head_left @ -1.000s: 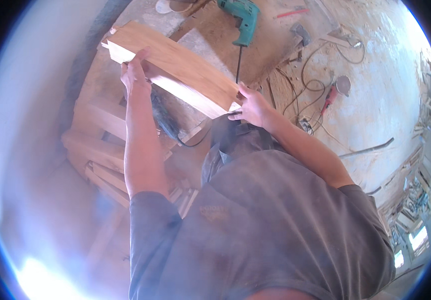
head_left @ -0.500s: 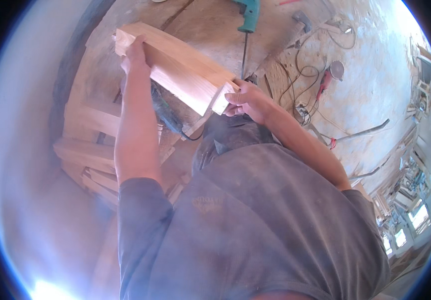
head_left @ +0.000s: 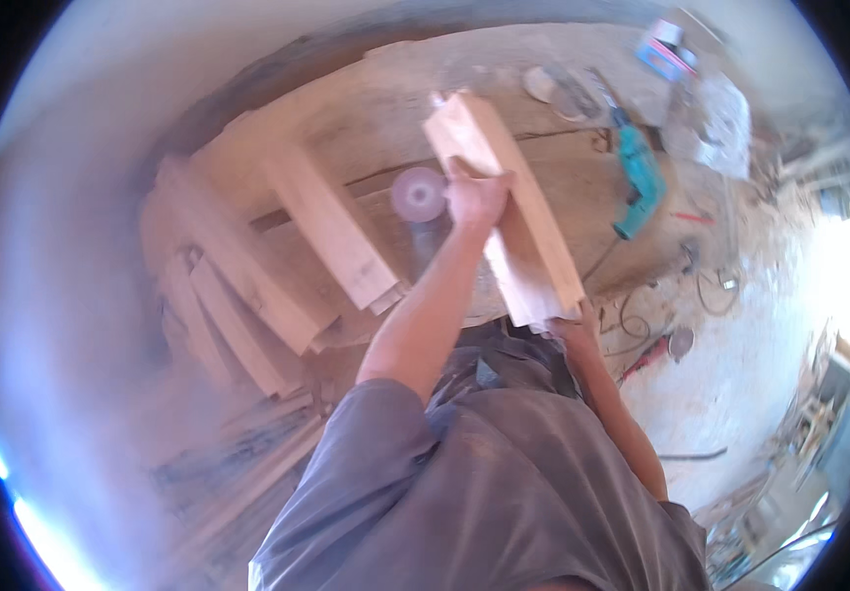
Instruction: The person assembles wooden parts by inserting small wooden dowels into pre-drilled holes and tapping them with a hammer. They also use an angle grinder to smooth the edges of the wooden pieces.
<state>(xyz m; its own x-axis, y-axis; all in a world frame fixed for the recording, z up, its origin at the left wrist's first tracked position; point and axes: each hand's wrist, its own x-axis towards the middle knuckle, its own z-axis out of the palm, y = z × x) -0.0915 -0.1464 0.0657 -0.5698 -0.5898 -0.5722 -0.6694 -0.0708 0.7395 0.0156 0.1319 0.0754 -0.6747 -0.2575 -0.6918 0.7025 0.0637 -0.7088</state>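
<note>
I hold a squared wooden beam (head_left: 533,217) at a slant over the workbench, with its near end close to my waist. It has a stepped end like a tenon. My left hand (head_left: 482,200) grips its left side around the middle, fingers closed. My right hand (head_left: 578,333) is closed round the near end, and some of its fingers are hidden by the wood. Just left of my left hand lies a round pale disc (head_left: 419,194), blurred, seemingly part of a power tool. To the right rests a teal power drill (head_left: 640,177) with a long bit.
Several wooden beams lie on the left, among them a pale beam (head_left: 336,231) and a longer beam (head_left: 238,256). The bench top (head_left: 395,89) has a long crack. A red-handled grinder (head_left: 651,355), cords, a plastic bag (head_left: 725,123) and a small box (head_left: 666,49) are at right.
The view has swung left, bringing more beams into sight. The held beam has turned to point more away from me. My left hand has shifted from its far end toward its middle.
</note>
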